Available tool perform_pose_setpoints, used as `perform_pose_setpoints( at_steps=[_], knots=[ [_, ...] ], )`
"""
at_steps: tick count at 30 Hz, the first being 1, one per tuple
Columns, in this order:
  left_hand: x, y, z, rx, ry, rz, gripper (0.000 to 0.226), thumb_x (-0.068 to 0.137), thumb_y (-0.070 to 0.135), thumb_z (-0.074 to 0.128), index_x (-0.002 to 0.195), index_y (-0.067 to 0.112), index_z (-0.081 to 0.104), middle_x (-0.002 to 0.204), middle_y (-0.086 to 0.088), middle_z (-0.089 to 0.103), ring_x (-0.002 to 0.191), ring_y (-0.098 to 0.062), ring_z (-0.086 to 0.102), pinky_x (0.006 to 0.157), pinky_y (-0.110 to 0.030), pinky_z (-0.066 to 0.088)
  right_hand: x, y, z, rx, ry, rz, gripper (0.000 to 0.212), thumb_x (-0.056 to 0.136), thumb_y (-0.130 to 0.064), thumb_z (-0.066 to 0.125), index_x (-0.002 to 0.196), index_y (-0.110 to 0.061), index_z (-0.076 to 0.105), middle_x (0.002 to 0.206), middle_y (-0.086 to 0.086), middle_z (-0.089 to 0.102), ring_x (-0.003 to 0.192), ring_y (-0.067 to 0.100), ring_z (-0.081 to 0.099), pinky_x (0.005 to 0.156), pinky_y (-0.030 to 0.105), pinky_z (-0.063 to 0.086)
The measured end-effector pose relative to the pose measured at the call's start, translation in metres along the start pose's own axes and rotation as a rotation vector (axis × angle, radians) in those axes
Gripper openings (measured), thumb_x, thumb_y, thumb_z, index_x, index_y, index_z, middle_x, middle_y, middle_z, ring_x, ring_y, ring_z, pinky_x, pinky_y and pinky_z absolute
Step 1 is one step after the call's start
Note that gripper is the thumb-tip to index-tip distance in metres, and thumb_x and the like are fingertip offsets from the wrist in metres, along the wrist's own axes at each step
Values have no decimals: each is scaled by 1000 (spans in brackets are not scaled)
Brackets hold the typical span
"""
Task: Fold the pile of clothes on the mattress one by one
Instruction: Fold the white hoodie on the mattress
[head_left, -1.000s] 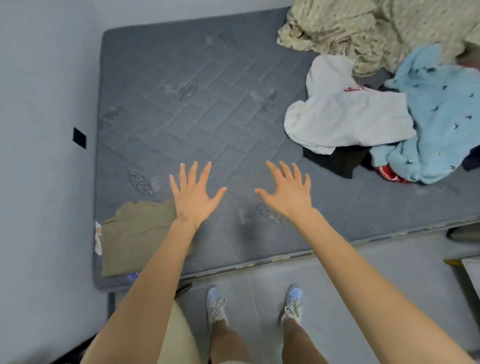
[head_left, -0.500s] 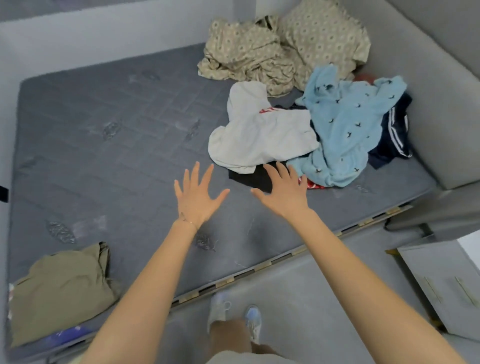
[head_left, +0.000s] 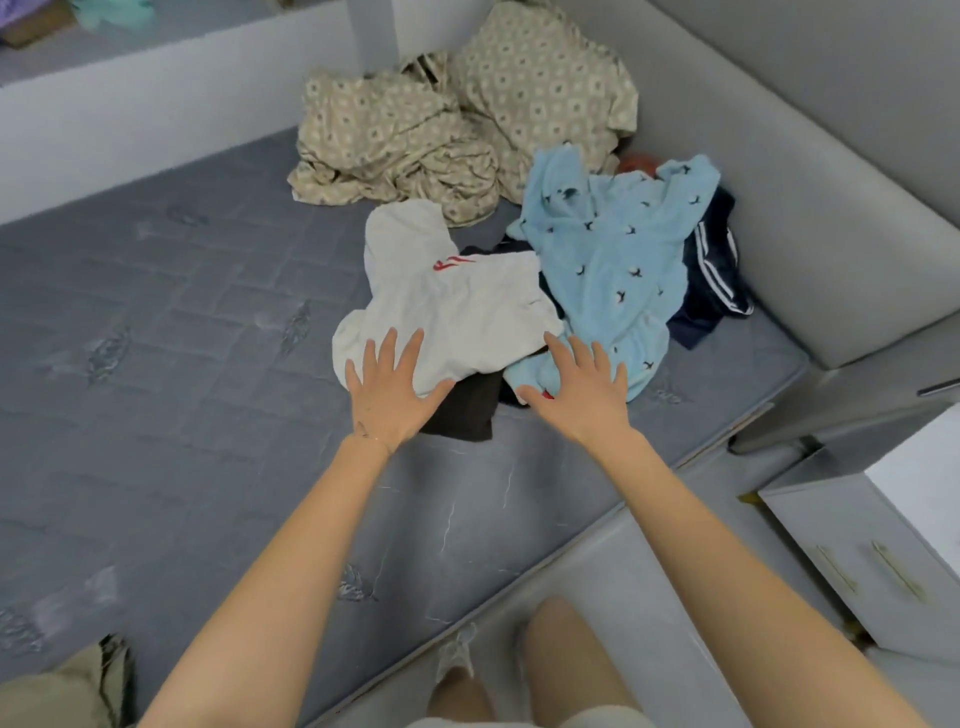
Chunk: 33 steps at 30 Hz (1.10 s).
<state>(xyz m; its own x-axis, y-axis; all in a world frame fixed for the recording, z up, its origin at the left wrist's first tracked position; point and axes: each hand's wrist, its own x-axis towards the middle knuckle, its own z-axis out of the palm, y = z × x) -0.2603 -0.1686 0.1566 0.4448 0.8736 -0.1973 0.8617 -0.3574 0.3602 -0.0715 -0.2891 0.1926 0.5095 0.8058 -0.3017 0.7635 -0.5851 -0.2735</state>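
Observation:
A pile of clothes lies at the right end of the grey mattress (head_left: 156, 364): a white garment with red print (head_left: 457, 312), a light blue patterned one (head_left: 613, 260), a black piece (head_left: 465, 410) under them, and a navy striped item (head_left: 711, 275). My left hand (head_left: 389, 395) hovers with fingers spread over the white garment's near edge. My right hand (head_left: 576, 389) is spread over the blue garment's near edge. Neither hand holds anything.
A crumpled beige patterned sheet (head_left: 441, 130) lies behind the pile. A folded olive garment (head_left: 57, 691) sits at the mattress's near-left corner. Grey padded wall (head_left: 831, 234) on the right, a white cabinet (head_left: 883, 545) at the lower right. My legs stand by the mattress edge.
The view has swung right toward the pile. Both spread hands have moved from over bare mattress to the near edge of the white and blue garments.

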Motion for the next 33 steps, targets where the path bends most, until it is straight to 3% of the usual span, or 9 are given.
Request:
perform_pose_setpoints(
  at_steps=[7, 18, 26, 33],
  knots=[
    [78, 62, 31, -14, -10, -61, 75, 90, 65, 43, 153, 37, 11, 162, 1, 3, 149, -26, -3, 117, -49, -6, 96, 59, -25, -17, -9, -42, 79, 91, -62, 45, 154, -33, 9, 162, 2, 7, 148, 26, -1, 117, 53, 0],
    [155, 149, 87, -186, 51, -319, 73, 92, 63, 42, 153, 35, 13, 162, 2, 4, 149, -24, -3, 118, -49, -5, 239, 115, -54, -104, -42, -290, 80, 88, -61, 52, 153, -30, 16, 160, 5, 15, 148, 29, 8, 115, 54, 9],
    [199, 136, 127, -200, 28, -405, 74, 93, 62, 41, 154, 34, 10, 162, 0, 3, 149, -25, -4, 118, -49, -5, 316, 123, -19, -153, -183, -300, 81, 91, -61, 46, 154, -31, 6, 161, 5, 7, 148, 29, 3, 117, 51, 9],
    [255, 99, 195, -249, -13, -439, 79, 91, 64, 42, 153, 36, 2, 162, 1, -4, 149, -24, -6, 117, -49, -4, 378, 116, 59, -126, -265, -280, 85, 89, -64, 46, 154, -32, 1, 161, 11, 8, 148, 30, 3, 119, 48, 8]
  ],
)
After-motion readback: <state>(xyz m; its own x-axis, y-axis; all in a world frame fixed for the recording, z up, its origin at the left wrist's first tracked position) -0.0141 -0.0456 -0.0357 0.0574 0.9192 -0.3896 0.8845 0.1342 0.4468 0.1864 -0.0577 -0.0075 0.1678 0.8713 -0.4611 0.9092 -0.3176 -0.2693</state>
